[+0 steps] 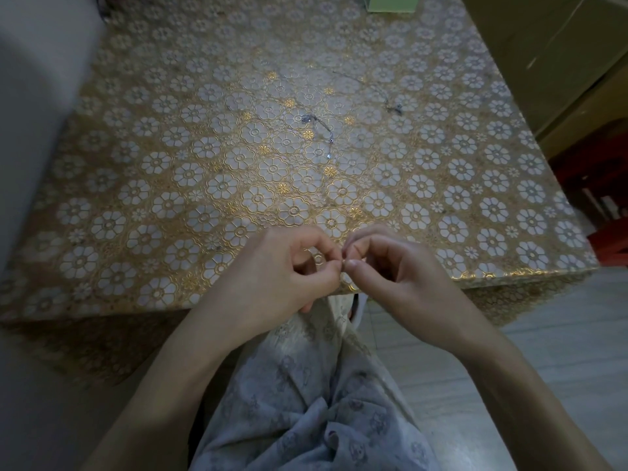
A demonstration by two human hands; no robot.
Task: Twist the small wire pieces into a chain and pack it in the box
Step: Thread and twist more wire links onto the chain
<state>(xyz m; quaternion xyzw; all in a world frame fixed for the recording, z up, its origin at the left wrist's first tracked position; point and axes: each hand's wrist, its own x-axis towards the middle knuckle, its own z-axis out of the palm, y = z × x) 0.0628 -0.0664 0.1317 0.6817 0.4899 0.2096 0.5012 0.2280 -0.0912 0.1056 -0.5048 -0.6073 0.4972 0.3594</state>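
At lower centre, left hand (289,266) and right hand (390,266) pinching, seemingly, a tiny wire piece (344,265) over the table's (136,198) near edge.

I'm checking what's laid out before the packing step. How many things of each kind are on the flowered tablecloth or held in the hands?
Wire chain lengths lying on the tablecloth: 2
Small wire pieces pinched between left hand and right hand: 1
Green boxes at the far edge: 1
Total: 4
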